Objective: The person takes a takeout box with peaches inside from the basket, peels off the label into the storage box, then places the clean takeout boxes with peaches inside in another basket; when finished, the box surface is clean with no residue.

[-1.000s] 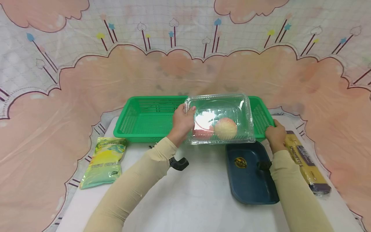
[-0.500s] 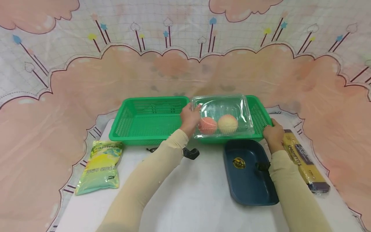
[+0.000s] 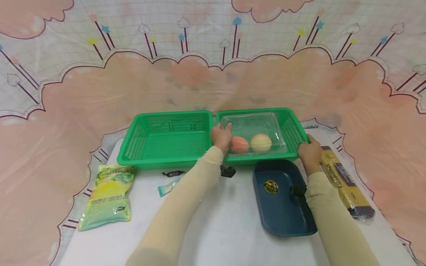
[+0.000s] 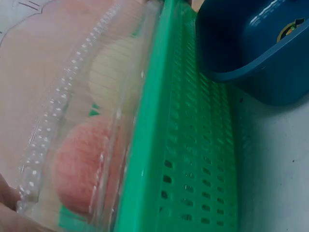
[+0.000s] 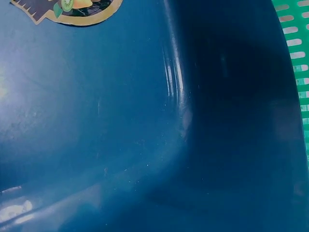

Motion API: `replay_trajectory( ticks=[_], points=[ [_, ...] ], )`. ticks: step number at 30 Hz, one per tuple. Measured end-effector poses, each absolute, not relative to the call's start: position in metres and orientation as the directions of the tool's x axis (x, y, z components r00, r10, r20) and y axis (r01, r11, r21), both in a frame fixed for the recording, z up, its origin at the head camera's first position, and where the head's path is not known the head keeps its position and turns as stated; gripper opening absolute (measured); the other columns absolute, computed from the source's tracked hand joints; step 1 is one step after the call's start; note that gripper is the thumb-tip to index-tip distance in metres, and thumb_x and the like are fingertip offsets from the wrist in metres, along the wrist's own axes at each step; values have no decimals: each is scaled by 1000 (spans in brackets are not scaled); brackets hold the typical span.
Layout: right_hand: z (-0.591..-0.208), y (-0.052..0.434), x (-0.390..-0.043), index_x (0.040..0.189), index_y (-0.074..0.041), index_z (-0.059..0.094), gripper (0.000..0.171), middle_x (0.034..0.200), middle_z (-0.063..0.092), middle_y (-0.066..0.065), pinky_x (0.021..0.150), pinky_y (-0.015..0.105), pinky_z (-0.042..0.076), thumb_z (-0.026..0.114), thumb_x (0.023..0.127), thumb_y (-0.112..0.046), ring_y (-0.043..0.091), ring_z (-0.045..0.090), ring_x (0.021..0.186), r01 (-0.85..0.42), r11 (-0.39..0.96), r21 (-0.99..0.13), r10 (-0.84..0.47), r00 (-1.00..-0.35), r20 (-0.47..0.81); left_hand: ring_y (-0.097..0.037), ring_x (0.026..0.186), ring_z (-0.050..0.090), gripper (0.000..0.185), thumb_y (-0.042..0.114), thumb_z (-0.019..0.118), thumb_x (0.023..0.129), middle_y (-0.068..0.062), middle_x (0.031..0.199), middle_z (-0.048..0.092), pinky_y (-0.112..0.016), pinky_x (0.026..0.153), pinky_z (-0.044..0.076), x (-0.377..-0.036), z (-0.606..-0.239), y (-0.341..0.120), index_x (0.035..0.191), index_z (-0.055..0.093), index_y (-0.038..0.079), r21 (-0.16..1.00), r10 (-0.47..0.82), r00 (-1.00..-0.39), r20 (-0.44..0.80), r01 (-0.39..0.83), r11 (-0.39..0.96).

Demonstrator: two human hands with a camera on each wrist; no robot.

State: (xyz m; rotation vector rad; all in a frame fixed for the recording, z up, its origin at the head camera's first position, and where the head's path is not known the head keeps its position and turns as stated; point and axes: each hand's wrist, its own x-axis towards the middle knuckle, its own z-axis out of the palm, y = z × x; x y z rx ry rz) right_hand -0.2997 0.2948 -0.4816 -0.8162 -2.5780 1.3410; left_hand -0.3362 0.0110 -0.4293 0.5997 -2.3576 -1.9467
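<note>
A clear plastic clamshell box (image 3: 254, 133) lies in the right compartment of the green mesh basket (image 3: 133, 146). It holds a pink fruit (image 3: 239, 145) and a pale yellow fruit (image 3: 260, 143). My left hand (image 3: 223, 132) grips the box's left edge. My right hand (image 3: 307, 147) holds the basket's front right corner. In the left wrist view the box (image 4: 72, 111) with the pink fruit (image 4: 77, 166) sits just inside the basket's wall (image 4: 193, 159). The right wrist view shows mostly the blue tray (image 5: 120, 125).
A dark blue tray (image 3: 283, 199) with a round sticker lies in front of the basket, under my right forearm. A spaghetti packet (image 3: 346, 183) lies at the right. A yellow-green pouch (image 3: 106, 195) and a small teal sachet (image 3: 168, 186) lie at the left. The basket's left compartment holds nothing.
My left hand has lowered the clear box with the fruits from above the basket's front rim down into the right compartment. My right hand has stayed on the basket's corner.
</note>
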Motion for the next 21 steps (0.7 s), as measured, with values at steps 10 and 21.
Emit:
replay_trajectory(
  ticks=[10, 21],
  points=[
    [-477, 282, -304, 163, -12, 38, 56, 160, 44, 26, 117, 60, 41, 32, 107, -14, 48, 47, 142, 384, 469, -795, 507, -855, -113, -32, 113, 71, 52, 31, 63, 107, -19, 150, 58, -43, 85, 64, -350, -434, 14, 150, 54, 2, 891, -318, -911, -262, -355, 282],
    [-482, 293, -302, 164, -13, 35, 57, 162, 42, 26, 115, 59, 43, 31, 107, -15, 48, 46, 141, 396, 463, -793, 524, -844, -115, -16, 62, 37, 23, 15, 50, 110, -14, 101, 60, -31, 55, 37, -359, -441, 18, 120, 61, -2, 750, -78, -926, -370, -347, 564]
  ],
)
